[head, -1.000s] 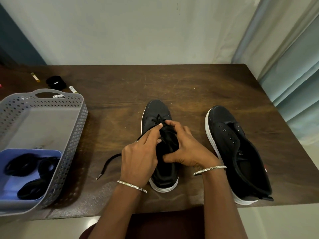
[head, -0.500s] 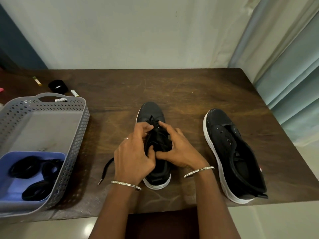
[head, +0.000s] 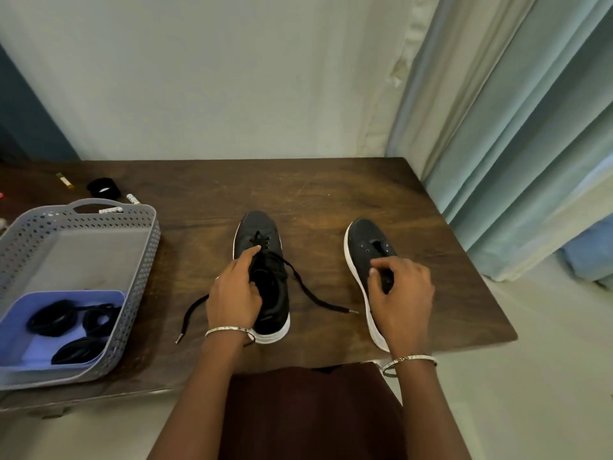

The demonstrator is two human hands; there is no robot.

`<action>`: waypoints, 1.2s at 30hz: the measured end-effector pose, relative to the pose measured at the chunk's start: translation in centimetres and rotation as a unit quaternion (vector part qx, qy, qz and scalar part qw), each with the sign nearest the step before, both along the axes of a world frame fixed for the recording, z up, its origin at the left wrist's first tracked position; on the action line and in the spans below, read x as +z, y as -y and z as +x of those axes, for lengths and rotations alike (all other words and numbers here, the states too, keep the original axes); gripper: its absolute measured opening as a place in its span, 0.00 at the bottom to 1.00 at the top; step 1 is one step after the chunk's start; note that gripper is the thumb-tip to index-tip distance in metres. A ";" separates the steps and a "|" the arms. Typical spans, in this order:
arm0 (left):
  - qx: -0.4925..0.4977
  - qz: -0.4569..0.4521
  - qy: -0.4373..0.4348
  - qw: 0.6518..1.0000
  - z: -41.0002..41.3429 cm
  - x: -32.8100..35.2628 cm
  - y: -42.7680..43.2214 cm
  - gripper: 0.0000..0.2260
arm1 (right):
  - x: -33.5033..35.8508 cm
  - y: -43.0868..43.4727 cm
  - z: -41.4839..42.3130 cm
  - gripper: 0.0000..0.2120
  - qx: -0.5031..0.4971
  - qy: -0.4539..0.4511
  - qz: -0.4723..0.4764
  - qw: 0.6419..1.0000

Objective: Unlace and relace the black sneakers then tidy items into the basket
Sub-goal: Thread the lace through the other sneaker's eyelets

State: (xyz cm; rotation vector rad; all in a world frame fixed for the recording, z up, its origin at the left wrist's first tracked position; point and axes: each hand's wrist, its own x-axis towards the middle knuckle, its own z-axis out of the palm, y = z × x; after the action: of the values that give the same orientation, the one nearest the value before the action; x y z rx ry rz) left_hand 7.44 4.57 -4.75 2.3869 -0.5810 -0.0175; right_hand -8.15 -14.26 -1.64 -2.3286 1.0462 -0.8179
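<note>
Two black sneakers with white soles stand on the brown table (head: 331,194). The left sneaker (head: 262,240) has a black lace (head: 315,298) through its front eyelets, and the lace's loose ends trail out to both sides. My left hand (head: 234,295) holds this shoe at its left side, the index finger stretched onto the eyelets and the thumb at the opening. The right sneaker (head: 360,242) shows bare eyelets. My right hand (head: 403,292) grips it at the tongue and collar with curled fingers. The grey perforated basket (head: 147,257) sits at the left.
Inside the basket a light blue tray (head: 109,298) holds black coiled items (head: 56,318). Behind the basket lie a black round object (head: 103,188), a yellow stick (head: 64,179) and a white patterned tube (head: 132,198). A curtain (head: 514,144) hangs beyond the table's right edge.
My right hand let go of the left sneaker's lace and moved right onto the unlaced sneaker. One lace end now lies out to the right. My left hand stayed on the left sneaker.
</note>
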 end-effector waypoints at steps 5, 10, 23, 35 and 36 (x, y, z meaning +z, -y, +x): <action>0.013 0.015 -0.024 1.000 -0.6 0.9 -1.3 0.31 | -0.4 2.2 -3.2 0.29 0.002 -0.217 0.089 0.972; 0.023 0.021 -0.038 0.999 -0.9 1.1 -2.2 0.30 | -1.3 1.4 -3.2 0.37 0.048 -0.176 0.141 0.973; 0.051 0.030 -0.027 0.998 -1.4 0.9 -3.8 0.28 | -2.1 -6.3 1.4 0.34 0.077 -0.166 0.136 0.974; 0.044 -0.033 -0.048 0.997 -2.0 3.3 -7.6 0.10 | -0.2 -9.5 2.6 0.28 0.007 -0.163 0.033 0.986; 0.049 -0.039 -0.038 0.997 -2.1 3.8 -8.3 0.09 | 0.3 -10.5 3.0 0.23 0.014 -0.131 0.010 0.991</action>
State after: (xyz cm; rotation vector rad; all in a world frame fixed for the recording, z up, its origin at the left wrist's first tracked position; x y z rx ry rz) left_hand 5.39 12.88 -0.99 2.3257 -0.4213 -0.0428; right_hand -5.13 -3.75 -1.33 -2.4749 1.1176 -0.4959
